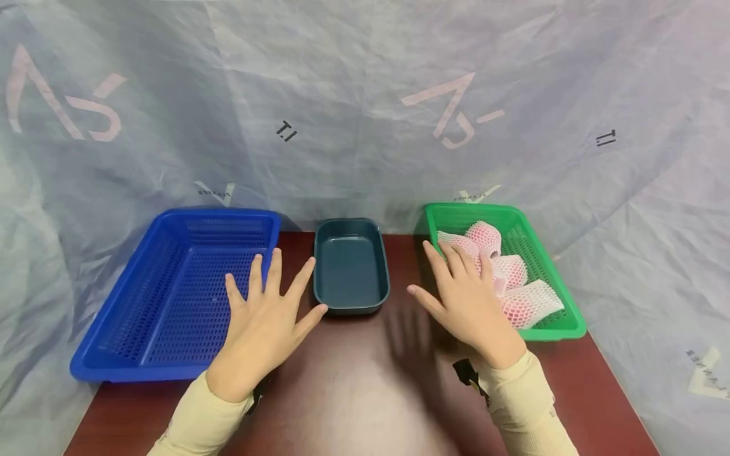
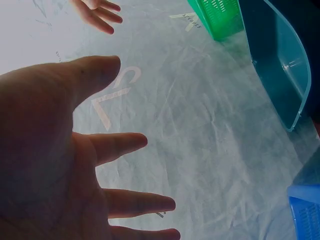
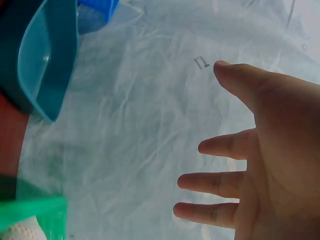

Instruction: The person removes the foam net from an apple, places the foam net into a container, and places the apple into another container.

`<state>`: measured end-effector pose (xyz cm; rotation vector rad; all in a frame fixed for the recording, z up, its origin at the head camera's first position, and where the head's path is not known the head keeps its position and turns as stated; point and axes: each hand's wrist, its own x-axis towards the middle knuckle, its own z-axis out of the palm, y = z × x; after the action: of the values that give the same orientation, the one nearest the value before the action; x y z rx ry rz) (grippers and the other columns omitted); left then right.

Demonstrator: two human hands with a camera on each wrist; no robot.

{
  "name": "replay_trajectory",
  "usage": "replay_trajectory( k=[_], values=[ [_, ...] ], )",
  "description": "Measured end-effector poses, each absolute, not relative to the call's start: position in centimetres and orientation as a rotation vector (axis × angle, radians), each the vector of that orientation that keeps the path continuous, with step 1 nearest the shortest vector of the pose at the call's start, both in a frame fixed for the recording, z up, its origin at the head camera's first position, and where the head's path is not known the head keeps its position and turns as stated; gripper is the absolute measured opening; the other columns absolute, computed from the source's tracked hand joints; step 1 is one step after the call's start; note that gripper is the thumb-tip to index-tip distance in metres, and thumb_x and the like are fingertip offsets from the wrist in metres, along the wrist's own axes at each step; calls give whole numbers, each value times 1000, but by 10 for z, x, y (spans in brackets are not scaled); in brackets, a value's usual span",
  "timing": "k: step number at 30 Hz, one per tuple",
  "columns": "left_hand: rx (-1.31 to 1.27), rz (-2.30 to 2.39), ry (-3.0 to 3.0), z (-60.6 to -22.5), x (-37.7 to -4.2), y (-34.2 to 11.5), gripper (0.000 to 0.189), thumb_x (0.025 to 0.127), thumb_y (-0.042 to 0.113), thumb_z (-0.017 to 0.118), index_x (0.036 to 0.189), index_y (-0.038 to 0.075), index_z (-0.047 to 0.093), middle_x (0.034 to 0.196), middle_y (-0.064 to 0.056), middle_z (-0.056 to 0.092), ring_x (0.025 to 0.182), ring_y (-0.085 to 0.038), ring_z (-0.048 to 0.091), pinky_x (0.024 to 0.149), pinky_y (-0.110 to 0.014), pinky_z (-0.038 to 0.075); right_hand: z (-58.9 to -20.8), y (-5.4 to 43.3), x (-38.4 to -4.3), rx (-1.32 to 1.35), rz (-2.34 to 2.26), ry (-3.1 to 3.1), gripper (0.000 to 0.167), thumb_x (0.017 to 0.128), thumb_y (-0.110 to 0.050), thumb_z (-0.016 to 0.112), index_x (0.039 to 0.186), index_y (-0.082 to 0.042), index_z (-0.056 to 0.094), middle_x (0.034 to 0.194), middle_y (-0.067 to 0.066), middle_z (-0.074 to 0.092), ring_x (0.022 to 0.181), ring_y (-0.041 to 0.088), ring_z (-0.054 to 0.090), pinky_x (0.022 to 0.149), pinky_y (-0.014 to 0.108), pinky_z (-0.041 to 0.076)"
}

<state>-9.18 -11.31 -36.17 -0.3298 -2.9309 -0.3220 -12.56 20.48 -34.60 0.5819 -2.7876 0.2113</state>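
Observation:
My left hand (image 1: 265,323) is held up with its fingers spread, overlapping the right side of a blue plastic basket (image 1: 128,278) in the head view. Nothing is in its palm in the left wrist view. My right hand (image 1: 470,304) also has its fingers extended and holds nothing; it overlaps the left edge of a green basket (image 1: 556,278). Inside that basket lie several pink and white foam-net-wrapped pieces (image 1: 533,304), partly hidden by the hand. Between the hands, farther back, stands a dark teal rectangular dish (image 1: 350,269) with nothing visible in it.
All three containers stand on a dark red-brown table (image 1: 348,392). A grey printed cloth (image 1: 353,114) hangs behind the table and along both sides. The blue basket shows only its slotted floor and walls.

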Motion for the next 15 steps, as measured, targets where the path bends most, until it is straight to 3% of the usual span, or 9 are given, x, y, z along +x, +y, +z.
replay_trajectory(
  k=[9,15],
  values=[
    [-345,-343,-2931,-362,-85,-116,73,96,61,52,159,31,28,161,-27,14,146,-51,6,103,-80,0,-337,239,-137,521,215,-2820,76,96,-47,63,153,-5,36,144,23,46,132,43,41,105,71,20],
    [-350,-342,-2936,-365,-83,-119,72,97,65,46,158,30,30,160,-28,17,145,-53,9,102,-81,1,-336,274,-164,408,151,-2992,75,98,-46,59,150,1,35,142,30,45,126,53,43,99,70,30]
  ],
)
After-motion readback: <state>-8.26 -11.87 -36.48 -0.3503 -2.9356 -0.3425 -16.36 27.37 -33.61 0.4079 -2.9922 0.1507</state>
